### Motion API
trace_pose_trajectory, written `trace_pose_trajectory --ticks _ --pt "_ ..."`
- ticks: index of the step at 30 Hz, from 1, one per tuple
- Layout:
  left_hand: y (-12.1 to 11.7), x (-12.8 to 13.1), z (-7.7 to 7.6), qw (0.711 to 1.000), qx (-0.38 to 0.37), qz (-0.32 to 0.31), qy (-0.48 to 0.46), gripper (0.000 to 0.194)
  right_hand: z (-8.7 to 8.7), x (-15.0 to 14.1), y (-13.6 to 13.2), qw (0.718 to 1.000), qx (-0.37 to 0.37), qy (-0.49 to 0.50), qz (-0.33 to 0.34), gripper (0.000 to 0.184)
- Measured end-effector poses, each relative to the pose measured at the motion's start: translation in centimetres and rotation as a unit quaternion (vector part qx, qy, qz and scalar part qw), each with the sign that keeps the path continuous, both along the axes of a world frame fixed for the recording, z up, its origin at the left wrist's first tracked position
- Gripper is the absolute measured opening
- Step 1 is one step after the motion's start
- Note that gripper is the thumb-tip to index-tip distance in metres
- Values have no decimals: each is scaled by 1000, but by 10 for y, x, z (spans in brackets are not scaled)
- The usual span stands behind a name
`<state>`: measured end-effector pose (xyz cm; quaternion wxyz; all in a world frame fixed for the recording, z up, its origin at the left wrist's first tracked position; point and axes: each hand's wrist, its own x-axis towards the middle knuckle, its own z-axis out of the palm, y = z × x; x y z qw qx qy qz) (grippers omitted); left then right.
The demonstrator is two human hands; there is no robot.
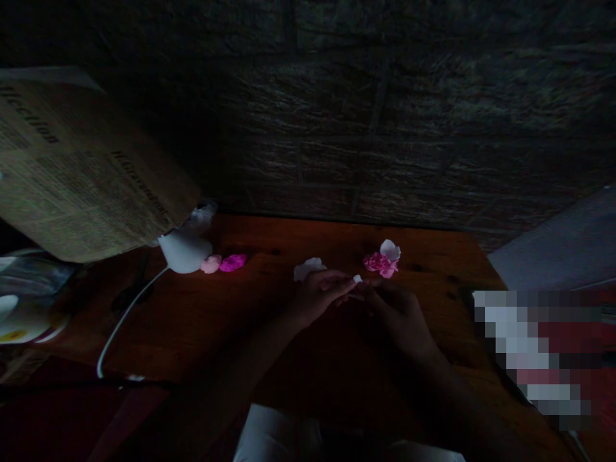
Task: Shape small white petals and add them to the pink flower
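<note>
Over the wooden table, my left hand [315, 298] and my right hand [404, 317] meet at their fingertips, both closed in a pinch. Between them shows a small white piece [357, 280], perhaps paper; the dim light hides its exact kind. A thin pale strip [356, 296] shows just beneath the fingers. Behind my left hand lies a white crumpled sheet or petal [309, 265], partly covered by that hand. Beyond my right hand rests a pink ruffled flower [382, 264], with a white petal-like piece [390, 249] against its back.
At the left, a pale pink bloom [210, 264] and a magenta one [233, 262] lie beside a white rounded base [185, 251] with a cable [122, 321]. A newsprint-patterned shade [96, 167] leans above. A brick-patterned wall [337, 128] borders the table [269, 327].
</note>
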<state>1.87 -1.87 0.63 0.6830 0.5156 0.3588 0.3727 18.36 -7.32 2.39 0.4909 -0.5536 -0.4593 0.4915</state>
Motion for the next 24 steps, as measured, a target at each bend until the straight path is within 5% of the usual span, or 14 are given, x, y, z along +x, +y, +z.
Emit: trace_pose_trajectory --ticks 8,18,24 --pt "0 2 0 1000 -16 6 6 45 -3 4 1 998 23 -16 62 36" --pt "8 -3 -6 998 56 -17 37 43 17 18 35 982 -1 -17 186 45" --pt "9 -3 -3 997 34 15 67 43 8 17 29 986 -6 -7 169 33"
